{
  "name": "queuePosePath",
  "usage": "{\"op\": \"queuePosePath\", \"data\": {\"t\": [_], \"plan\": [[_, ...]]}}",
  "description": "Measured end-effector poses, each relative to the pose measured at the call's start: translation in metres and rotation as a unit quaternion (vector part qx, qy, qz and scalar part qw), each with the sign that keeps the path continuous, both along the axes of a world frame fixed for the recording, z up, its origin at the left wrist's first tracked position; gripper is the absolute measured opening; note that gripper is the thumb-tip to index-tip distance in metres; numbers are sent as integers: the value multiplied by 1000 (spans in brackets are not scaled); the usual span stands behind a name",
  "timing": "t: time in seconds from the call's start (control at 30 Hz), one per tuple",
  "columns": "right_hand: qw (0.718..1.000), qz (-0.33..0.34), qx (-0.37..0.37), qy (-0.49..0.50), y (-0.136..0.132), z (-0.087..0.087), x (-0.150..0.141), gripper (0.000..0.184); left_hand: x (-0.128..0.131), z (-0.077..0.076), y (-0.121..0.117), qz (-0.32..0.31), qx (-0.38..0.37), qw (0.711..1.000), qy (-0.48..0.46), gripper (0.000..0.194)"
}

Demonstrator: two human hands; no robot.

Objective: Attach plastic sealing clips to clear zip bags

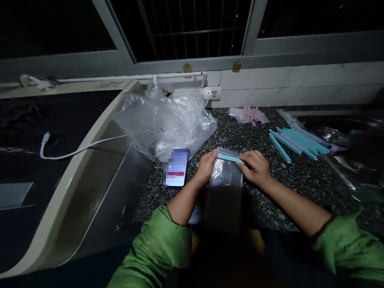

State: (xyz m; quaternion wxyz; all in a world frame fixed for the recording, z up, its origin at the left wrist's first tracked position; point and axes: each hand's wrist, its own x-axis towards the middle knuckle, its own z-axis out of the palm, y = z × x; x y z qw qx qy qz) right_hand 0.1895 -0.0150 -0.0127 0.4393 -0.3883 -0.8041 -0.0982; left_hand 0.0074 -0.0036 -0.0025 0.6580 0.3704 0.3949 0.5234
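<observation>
A clear plastic sleeve [225, 188] lies flat on the speckled granite counter [300, 176] in front of me. A teal strip [231, 158] sits across the sleeve's top edge. My left hand [206, 165] is closed, pinching the left end of that edge. My right hand [257, 168] is closed too, its fingertips pressing the strip's right end. Both arms wear green sleeves pushed up to the elbow.
A phone [177, 168] lies left of my hands, beside a crumpled clear plastic bag [168, 120]. A pile of teal and pink strips [297, 140] lies at right, more pink strips [251, 115] near the wall. A metal sink [339, 134] is far right, an appliance with a white cable [75, 152] left.
</observation>
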Motion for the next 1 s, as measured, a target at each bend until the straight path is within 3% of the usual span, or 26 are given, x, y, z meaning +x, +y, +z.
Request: {"op": "queuePosePath", "data": {"t": [0.5, 0.83, 1.0], "plan": [[999, 9, -18, 25, 0, 1, 0, 10, 0, -7, 0, 1, 15, 1000, -5, 47], [999, 5, -24, 29, 0, 1, 0, 11, 2, 4, -3, 10, -12, 1000, -13, 43], [999, 22, -19, 46, 0, 1, -1, 9, 2, 1, -2, 13, -8, 1000, -24, 45]]}}
